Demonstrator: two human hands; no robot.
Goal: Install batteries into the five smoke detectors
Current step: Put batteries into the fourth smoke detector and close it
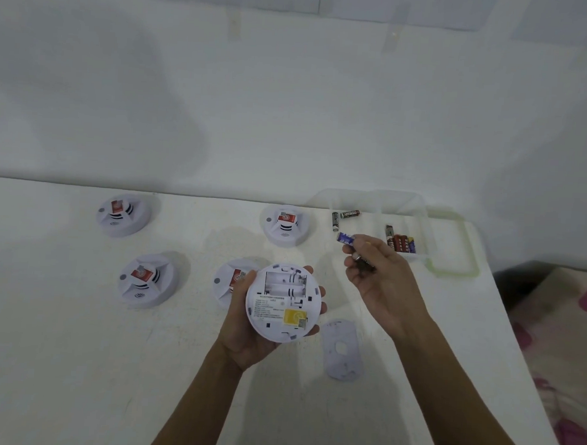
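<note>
My left hand (242, 325) holds a white round smoke detector (283, 301) turned back-side up, its battery bay open and bare, a yellow sticker below it. My right hand (381, 281) is raised to the right of it, fingers closed on two batteries: a blue one (345, 238) sticks out past the fingertips and a dark one (363, 260) lies under the fingers. Three more detectors sit face up on the white table: far left (122, 215), near left (146, 279), and back centre (285, 225). A fourth detector (226, 283) is partly hidden behind my left hand.
The detector's flat back cover (341, 349) lies on the table right of my left wrist. A clear plastic box (420, 235) at the back right holds several batteries (401, 243). Two loose batteries (341, 218) lie beside it. The table's right edge borders a floral cloth (565, 338).
</note>
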